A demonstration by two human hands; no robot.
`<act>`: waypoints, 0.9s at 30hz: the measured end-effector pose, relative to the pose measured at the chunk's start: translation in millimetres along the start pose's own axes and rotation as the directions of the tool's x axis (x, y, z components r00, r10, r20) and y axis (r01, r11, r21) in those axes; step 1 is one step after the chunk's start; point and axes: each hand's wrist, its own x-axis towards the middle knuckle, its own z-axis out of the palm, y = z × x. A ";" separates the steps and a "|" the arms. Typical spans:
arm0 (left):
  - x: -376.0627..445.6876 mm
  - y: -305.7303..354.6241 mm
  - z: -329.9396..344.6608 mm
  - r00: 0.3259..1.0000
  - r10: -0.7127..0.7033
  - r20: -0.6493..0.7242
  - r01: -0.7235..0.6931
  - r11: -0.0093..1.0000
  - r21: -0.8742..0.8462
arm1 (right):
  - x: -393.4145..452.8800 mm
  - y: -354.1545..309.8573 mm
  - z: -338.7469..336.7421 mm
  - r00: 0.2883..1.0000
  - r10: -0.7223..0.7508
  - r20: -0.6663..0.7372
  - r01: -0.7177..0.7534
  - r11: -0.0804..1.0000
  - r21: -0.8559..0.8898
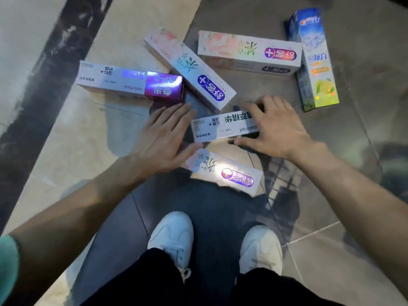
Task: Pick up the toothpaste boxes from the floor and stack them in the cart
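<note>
A: White card with green print: the box [225, 127] caught in the right grip [278, 129]. How is it held?

B: Fingers curl over its far edge, thumb under the near edge, pinching the right end. The box lies flat on the floor [331, 250].

A: And the left grip [163, 140]?

B: Open, fingers straight and spread, palm down, just beside the left end of the same box; contact cannot be told.

A: Nearest neighbours?

B: Directly below both grips, a pale box with a purple badge [227, 173], its left end under the left thumb. Just beyond the left fingertips, the purple-ended box [130, 82] and, slanting beside it, a white box with a blue cross badge [192, 69].

A: Farther out?

B: Beyond the right grip, a long pale pink-tinted box [249, 51]; to its right, touching its end, a blue-and-yellow box [313, 60].

A: Nearest the viewer?

B: Two white shoes [174, 237] on dark tile.
</note>
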 end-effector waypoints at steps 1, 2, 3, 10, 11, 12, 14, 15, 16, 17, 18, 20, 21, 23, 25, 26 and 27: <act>-3.4 3.1 1.7 1.000 0.013 -0.001 -0.013 1.000 -0.011 | -3.1 -2.9 2.1 0.999 0.012 0.037 -0.012 1.000 0.000; -7.3 6.1 4.4 1.000 0.025 0.000 -0.025 1.000 -0.016 | -6.4 -5.8 5.2 0.998 0.024 0.060 -0.025 1.000 0.011; -10.5 8.7 6.6 0.999 0.040 0.003 -0.040 0.999 -0.020 | -9.8 -8.3 8.7 0.997 0.039 0.070 -0.041 0.999 0.034; -21.7 20.6 23.1 0.964 0.260 0.051 -0.262 0.964 0.034 | -37.7 0.2 2.4 0.980 0.187 0.067 -0.195 0.971 0.140; -19.9 22.7 25.2 0.953 0.289 0.085 -0.294 0.954 0.054 | -44.9 3.3 -0.7 0.975 0.213 0.059 -0.220 0.965 0.146; -17.4 24.5 28.2 0.943 0.310 0.123 -0.320 0.945 0.071 | -51.9 5.7 -3.5 0.971 0.232 0.052 -0.238 0.960 0.150; -8.0 31.2 26.9 0.925 0.321 0.203 -0.344 0.935 0.087 | -65.8 7.7 -11.2 0.958 0.284 0.038 -0.286 0.942 0.178; -3.4 36.1 21.6 0.921 0.295 0.256 -0.325 0.942 0.081 | -72.4 7.2 -16.2 0.949 0.313 0.035 -0.313 0.925 0.214; 1.0 41.3 13.4 0.919 0.248 0.307 -0.280 0.958 0.063 | -78.9 5.8 -22.5 0.939 0.342 0.031 -0.338 0.903 0.264; 5.0 45.8 4.2 0.915 0.183 0.359 -0.214 0.976 0.049 | -85.9 4.0 -30.9 0.926 0.377 0.026 -0.364 0.873 0.324; 7.6 49.7 -5.8 0.910 0.108 0.401 -0.136 0.990 0.040 | -93.0 1.9 -43.3 0.911 0.412 0.013 -0.385 0.837 0.389; 10.8 59.2 -40.9 0.895 -0.046 0.444 0.040 0.999 0.022 | -109.4 -2.4 -80.0 0.880 0.475 -0.010 -0.405 0.760 0.508; 11.8 65.2 -66.4 0.902 -0.105 0.419 0.117 0.993 -0.003 | -120.7 -4.7 -103.8 0.863 0.506 -0.007 -0.416 0.717 0.559; 9.7 78.5 -124.1 0.930 -0.227 0.288 0.281 0.946 -0.160 | -143.0 -9.1 -153.5 0.836 0.549 0.006 -0.415 0.624 0.662; 5.2 96.8 -198.1 0.906 -0.373 0.200 0.421 0.841 -0.340 | -171.7 -14.4 -214.1 0.811 0.585 -0.001 -0.380 0.528 0.759; 2.0 108.6 -243.7 0.891 -0.424 0.164 0.453 0.803 -0.387 | -189.2 -19.4 -249.7 0.808 0.589 -0.004 -0.345 0.479 0.807; -2.8 121.3 -291.9 0.878 -0.458 0.139 0.471 0.778 -0.416 | -208.3 -25.9 -288.1 0.811 0.585 -0.006 -0.308 0.436 0.846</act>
